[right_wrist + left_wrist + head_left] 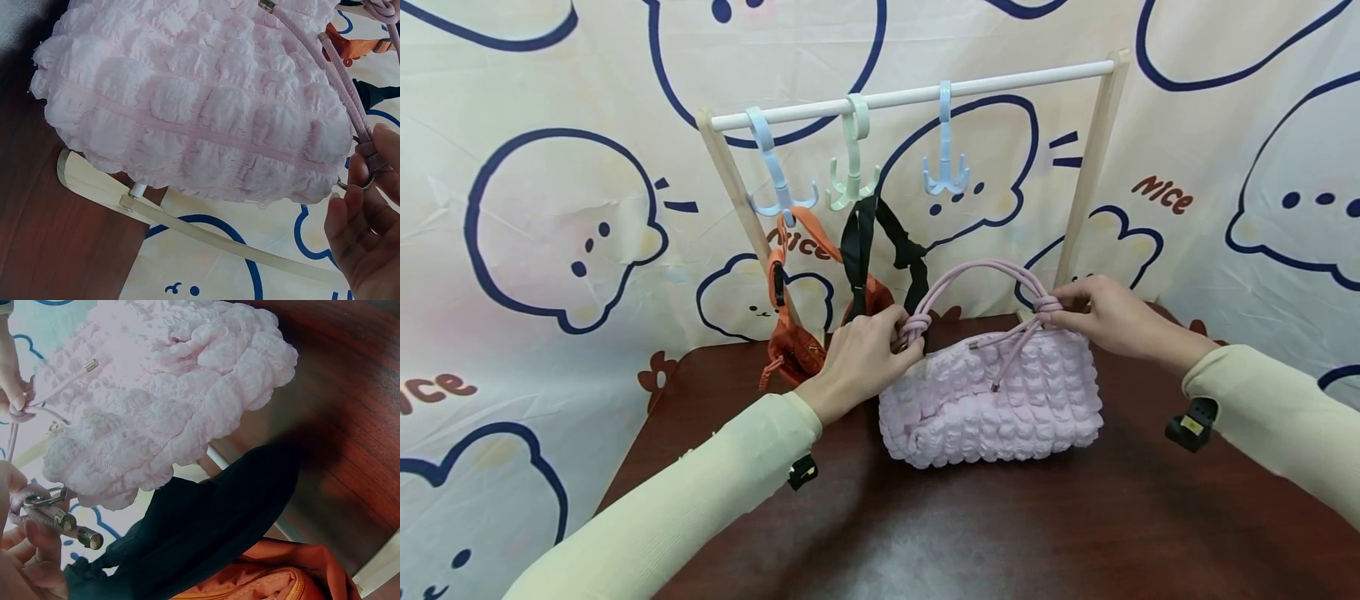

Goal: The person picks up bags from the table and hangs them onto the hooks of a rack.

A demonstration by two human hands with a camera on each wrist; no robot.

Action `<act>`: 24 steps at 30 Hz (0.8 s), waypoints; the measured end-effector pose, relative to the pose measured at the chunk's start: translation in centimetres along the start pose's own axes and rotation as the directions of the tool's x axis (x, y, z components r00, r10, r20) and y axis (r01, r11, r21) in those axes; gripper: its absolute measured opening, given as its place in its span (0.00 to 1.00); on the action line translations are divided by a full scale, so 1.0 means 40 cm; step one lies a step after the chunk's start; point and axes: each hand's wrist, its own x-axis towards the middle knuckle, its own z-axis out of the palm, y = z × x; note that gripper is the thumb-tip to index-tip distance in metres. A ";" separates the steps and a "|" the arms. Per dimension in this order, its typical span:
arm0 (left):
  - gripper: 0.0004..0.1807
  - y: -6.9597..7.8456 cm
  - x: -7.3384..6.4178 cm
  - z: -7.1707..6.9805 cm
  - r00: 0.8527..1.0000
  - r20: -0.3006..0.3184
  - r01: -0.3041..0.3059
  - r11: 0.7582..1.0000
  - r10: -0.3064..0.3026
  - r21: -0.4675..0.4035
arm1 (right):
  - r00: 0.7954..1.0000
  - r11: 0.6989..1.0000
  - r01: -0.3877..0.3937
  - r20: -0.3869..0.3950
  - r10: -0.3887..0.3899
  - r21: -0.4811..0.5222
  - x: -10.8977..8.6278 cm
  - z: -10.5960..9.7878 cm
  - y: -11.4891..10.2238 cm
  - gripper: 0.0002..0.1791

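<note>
A puffy pink handbag [992,400] with a quilted, bubbled surface hangs between both hands, upright with its front facing me. Its pink cord handle [977,265] arches above, knotted at each end. My left hand [865,354] grips the left knot, and metal cord tips [90,539] stick out by its fingers in the left wrist view. At the other end, my right hand [1101,317] pinches the right knot beside a metal ring [362,182]. Whether the bag's underside touches the table cannot be told.
Behind the bag stands a rack with a white rod [1000,83] and wooden posts. On it hang a left blue hook [775,171] with an orange bag [793,346], a green hook [852,154] with a black strap [859,250], and a right blue hook [945,150]. The dark table [985,533] lies below.
</note>
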 end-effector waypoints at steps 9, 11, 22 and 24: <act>0.08 0.004 0.009 -0.012 1.000 -0.015 -0.008 1.000 0.008 -0.001 | 1.000 1.000 -0.008 -0.006 0.008 -0.001 0.003 -0.011 -0.009 0.12; 0.08 0.005 0.010 -0.014 1.000 -0.020 -0.010 1.000 0.010 0.001 | 1.000 1.000 0.005 -0.007 -0.006 -0.007 0.004 -0.013 -0.009 0.12; 0.08 0.010 0.020 -0.024 0.999 -0.028 -0.024 1.000 0.024 0.007 | 0.999 1.000 -0.014 -0.048 0.015 0.012 0.010 -0.015 -0.014 0.09; 0.08 0.013 0.023 -0.027 0.999 -0.027 -0.026 1.000 0.026 0.012 | 0.999 1.000 -0.013 -0.050 0.013 0.014 0.010 -0.016 -0.015 0.10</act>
